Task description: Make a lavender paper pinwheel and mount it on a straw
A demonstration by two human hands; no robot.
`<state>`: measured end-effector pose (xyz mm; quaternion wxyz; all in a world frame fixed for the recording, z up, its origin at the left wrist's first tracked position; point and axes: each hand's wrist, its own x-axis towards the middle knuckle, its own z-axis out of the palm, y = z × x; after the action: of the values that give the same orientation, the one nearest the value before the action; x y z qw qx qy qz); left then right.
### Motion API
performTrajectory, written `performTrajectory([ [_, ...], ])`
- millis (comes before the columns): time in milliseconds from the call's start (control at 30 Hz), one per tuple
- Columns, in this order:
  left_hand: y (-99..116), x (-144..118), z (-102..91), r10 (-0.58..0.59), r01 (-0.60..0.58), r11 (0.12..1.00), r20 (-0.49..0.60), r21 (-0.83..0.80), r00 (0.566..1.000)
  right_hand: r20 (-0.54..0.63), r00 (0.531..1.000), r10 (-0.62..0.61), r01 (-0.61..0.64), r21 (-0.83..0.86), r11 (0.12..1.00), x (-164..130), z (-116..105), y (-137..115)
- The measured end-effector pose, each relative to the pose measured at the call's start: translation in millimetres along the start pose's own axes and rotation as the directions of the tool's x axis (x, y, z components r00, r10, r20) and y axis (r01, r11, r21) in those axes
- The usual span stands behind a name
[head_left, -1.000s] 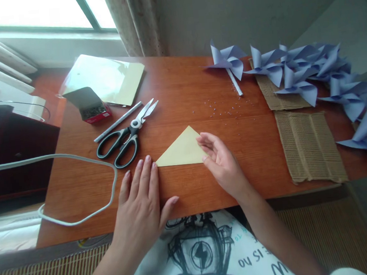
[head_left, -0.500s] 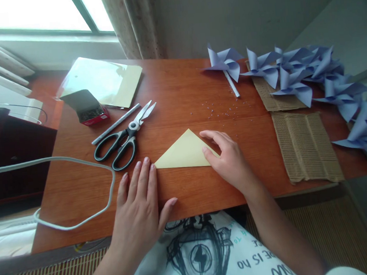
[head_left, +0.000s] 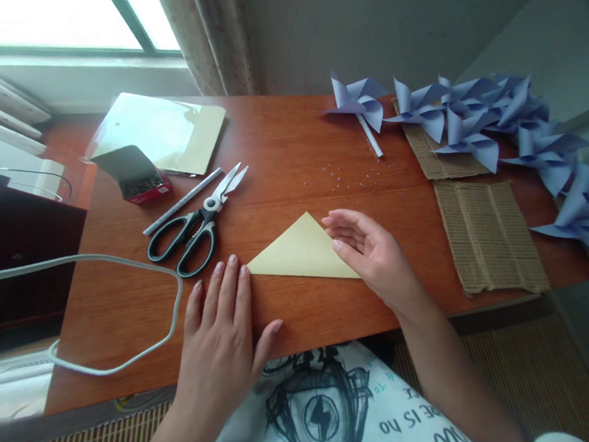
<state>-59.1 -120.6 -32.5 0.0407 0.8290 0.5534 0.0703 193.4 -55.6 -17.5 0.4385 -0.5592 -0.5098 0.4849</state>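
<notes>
A yellow sheet of paper (head_left: 297, 252), folded into a triangle, lies on the table before me. My left hand (head_left: 221, 324) is flat on the wood, fingers stretched and thumb apart, its fingertips at the triangle's left corner. At the other side, my right hand (head_left: 370, 256) curls round the right corner, with the thumb over the paper's edge; the corner itself is hidden behind the hand. Black-handled scissors (head_left: 196, 223) rest half open beyond my left fingers, alongside a thin rolled paper stick (head_left: 183, 201).
At back left are an open red box (head_left: 147, 189) and a packet of yellow paper (head_left: 205, 143). A white cable (head_left: 178, 307) loops across the left side. Several purple paper pinwheels (head_left: 467, 140) and corrugated cardboard pieces (head_left: 492, 238) occupy the right. Small purple scraps (head_left: 352, 178) dot the table.
The triangle has turned slightly, its right corner coming toward me and its tip shifting right. My right hand has moved a little right with it. My left hand stays nearly in place.
</notes>
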Motion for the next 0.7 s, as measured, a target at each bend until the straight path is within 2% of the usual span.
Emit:
performTrajectory([
  [133, 0.1, 0.3, -0.7, -0.005, 0.005, 1.000, 0.008, 0.001, 1.000, 0.007, 1.000, 0.029, -0.029, 0.072, 0.997, -2.5, 0.6, 0.5],
  [267, 0.4, 0.2, -0.8, -0.010, 0.010, 1.000, 0.007, -0.008, 1.000, 0.060, 0.997, 0.046, -0.044, -0.033, 0.999, -4.4, 3.4, 6.1],
  [367, 0.1, 0.8, -1.3, -0.008, 0.008, 1.000, 0.001, -0.027, 1.000, 0.016, 0.999, 0.042, -0.039, -0.125, 0.991, -5.8, 4.6, 9.4],
  [467, 0.8, 5.5, -5.4, 0.001, -0.003, 0.998, -0.020, -0.060, 1.000, -0.035, 0.999, 0.009, -0.014, -0.127, 0.992, -6.7, 3.4, 9.4],
  [600, 8.0, 23.4, -19.5, 0.050, -0.067, 0.989, -0.123, -0.131, 0.991, -0.133, 0.990, -0.050, 0.029, -0.154, 0.988, -8.2, 0.0, 3.3],
  [700, 18.5, 44.1, -32.4, 0.097, -0.149, 0.968, -0.247, -0.202, 0.964, -0.187, 0.978, -0.093, 0.057, -0.191, 0.980, -10.5, -1.3, -3.8],
])
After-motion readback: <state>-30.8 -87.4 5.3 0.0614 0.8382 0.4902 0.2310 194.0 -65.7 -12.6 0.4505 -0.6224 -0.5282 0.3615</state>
